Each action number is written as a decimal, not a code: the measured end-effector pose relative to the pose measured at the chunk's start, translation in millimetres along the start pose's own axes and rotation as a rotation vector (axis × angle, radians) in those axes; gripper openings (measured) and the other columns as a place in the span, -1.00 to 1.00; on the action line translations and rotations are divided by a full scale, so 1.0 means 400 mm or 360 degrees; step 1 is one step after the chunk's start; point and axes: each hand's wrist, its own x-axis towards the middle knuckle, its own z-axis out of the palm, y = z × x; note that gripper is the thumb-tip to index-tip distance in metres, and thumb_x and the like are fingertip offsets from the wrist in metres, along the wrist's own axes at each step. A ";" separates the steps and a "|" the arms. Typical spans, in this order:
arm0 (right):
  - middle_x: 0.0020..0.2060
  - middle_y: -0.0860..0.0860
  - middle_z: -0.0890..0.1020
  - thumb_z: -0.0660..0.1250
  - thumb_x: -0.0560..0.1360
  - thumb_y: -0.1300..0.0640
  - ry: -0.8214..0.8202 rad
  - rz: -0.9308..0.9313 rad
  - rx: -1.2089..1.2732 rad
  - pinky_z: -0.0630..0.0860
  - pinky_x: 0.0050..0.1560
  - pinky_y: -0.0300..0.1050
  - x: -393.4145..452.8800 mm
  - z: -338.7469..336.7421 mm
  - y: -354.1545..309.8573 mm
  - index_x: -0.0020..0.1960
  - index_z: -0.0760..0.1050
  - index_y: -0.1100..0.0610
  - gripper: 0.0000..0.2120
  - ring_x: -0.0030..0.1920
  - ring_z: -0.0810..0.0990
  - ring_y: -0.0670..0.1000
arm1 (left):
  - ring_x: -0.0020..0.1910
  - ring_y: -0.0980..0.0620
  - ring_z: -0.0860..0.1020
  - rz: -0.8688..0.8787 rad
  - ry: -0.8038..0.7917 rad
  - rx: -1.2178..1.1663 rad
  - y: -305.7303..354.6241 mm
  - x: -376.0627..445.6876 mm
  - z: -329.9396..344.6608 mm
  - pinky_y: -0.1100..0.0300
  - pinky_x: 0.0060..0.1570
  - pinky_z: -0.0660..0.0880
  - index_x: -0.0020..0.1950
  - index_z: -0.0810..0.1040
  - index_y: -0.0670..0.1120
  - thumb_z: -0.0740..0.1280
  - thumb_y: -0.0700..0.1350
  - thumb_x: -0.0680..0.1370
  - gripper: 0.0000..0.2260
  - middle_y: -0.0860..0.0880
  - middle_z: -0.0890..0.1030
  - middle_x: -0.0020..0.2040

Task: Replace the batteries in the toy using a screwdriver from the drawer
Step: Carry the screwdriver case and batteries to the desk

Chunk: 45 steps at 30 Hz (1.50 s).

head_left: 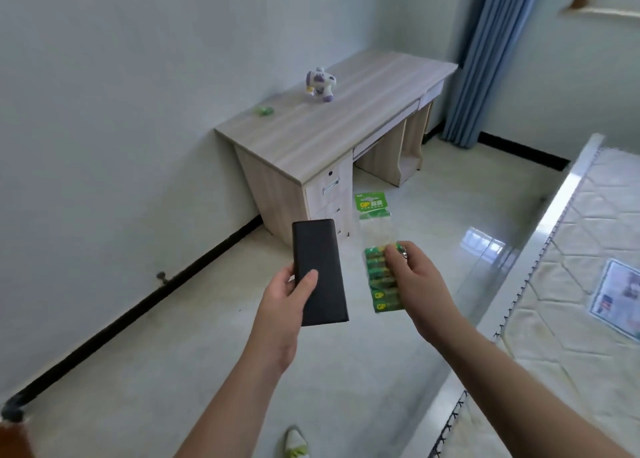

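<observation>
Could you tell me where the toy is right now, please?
The toy stands on the desk against the wall, toward its back edge, with a small green item to its left.

**Gloss underfoot, matt on the walls**

The floor (433,215) is pale tile polished to a mirror shine, throwing back the window light. The desk (346,118) wears a light wood-grain laminate, smooth and dull, with a small metal handle (330,185) on its drawer. The toy (320,84) looks like glossy white and purple plastic. The battery pack (377,246) is crinkly clear plastic film with a green printed card top. The black case (320,272) is matt and smooth. The curtain (491,59) is blue cloth; the mattress (571,301) quilted fabric.
</observation>
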 end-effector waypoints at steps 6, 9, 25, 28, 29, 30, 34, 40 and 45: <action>-0.23 0.06 0.59 0.18 0.61 0.04 0.0254 0.0028 0.0088 0.55 -0.34 -0.14 0.068 0.196 -0.039 -0.02 0.48 0.08 -0.84 -0.34 0.59 -0.06 | 0.03 0.03 0.65 0.0035 -0.0162 0.0048 0.115 0.187 -0.155 0.18 -0.07 0.57 0.17 0.54 -0.01 0.31 -0.11 0.59 -0.83 0.02 0.69 0.02; -0.22 0.05 0.60 0.18 0.62 0.03 0.0291 0.0015 0.0084 0.55 -0.32 -0.15 0.089 0.268 -0.063 0.00 0.49 0.09 -0.83 -0.31 0.59 -0.06 | 0.04 0.02 0.64 0.0103 -0.0203 0.0068 0.162 0.260 -0.216 0.12 0.01 0.57 0.13 0.55 -0.02 0.31 -0.11 0.59 -0.87 0.02 0.69 0.01; -0.15 0.09 0.64 0.21 0.60 0.02 0.0472 -0.0073 0.0215 0.58 -0.23 -0.06 0.226 0.235 -0.150 -0.02 0.54 0.02 -0.84 -0.21 0.64 0.02 | -0.03 0.09 0.66 0.0014 -0.0410 0.0102 0.222 0.425 -0.167 0.28 -0.19 0.57 0.22 0.51 -0.07 0.30 -0.10 0.59 -0.79 0.02 0.69 0.00; -0.14 0.11 0.64 0.21 0.60 0.02 0.0487 -0.0072 0.0228 0.61 -0.17 -0.01 0.270 0.196 -0.157 -0.04 0.54 0.02 -0.84 -0.19 0.63 0.05 | -0.07 0.10 0.66 0.0027 -0.0452 0.0137 0.242 0.461 -0.108 0.33 -0.25 0.55 0.22 0.50 -0.09 0.30 -0.10 0.60 -0.78 0.01 0.69 -0.02; -0.15 0.10 0.64 0.21 0.60 0.02 0.0497 -0.0084 0.0234 0.61 -0.16 0.01 0.291 0.179 -0.162 -0.05 0.54 0.01 -0.84 -0.19 0.63 0.05 | -0.07 0.10 0.66 0.0037 -0.0475 0.0147 0.248 0.476 -0.084 0.33 -0.25 0.55 0.21 0.50 -0.09 0.29 -0.09 0.60 -0.79 0.01 0.69 -0.03; -0.16 0.08 0.64 0.21 0.60 0.02 0.0511 -0.0099 0.0242 0.61 -0.15 0.02 0.313 0.160 -0.167 -0.05 0.54 0.00 -0.84 -0.19 0.64 0.05 | -0.07 0.09 0.66 0.0047 -0.0492 0.0155 0.254 0.493 -0.058 0.31 -0.24 0.55 0.20 0.51 -0.09 0.29 -0.09 0.60 -0.80 0.01 0.69 -0.04; -0.20 0.02 0.64 0.22 0.60 0.02 0.0553 -0.0131 0.0295 0.58 -0.24 -0.05 0.423 0.070 -0.191 -0.05 0.54 -0.02 -0.86 -0.23 0.63 0.00 | -0.01 -0.01 0.65 0.0071 -0.0500 0.0209 0.277 0.579 0.072 0.23 -0.16 0.57 0.19 0.53 -0.08 0.26 -0.04 0.61 -0.80 -0.07 0.68 0.02; -0.26 -0.01 0.61 0.21 0.60 0.04 0.0542 -0.0093 0.0341 0.54 -0.31 -0.12 0.595 -0.074 -0.247 -0.05 0.53 0.05 -0.84 -0.30 0.61 -0.04 | 0.01 -0.01 0.65 0.0056 -0.0470 0.0283 0.312 0.720 0.285 0.20 -0.16 0.58 0.20 0.52 -0.05 0.27 0.04 0.60 -0.75 -0.06 0.67 0.05; -0.20 0.06 0.62 0.20 0.61 0.02 0.0480 -0.0062 0.0333 0.56 -0.26 -0.09 0.726 -0.146 -0.281 -0.02 0.54 0.04 -0.84 -0.23 0.62 0.02 | 0.01 -0.01 0.65 0.0075 -0.0467 0.0314 0.335 0.805 0.387 0.04 0.01 0.62 0.19 0.52 -0.03 0.26 0.05 0.60 -0.77 -0.04 0.67 0.03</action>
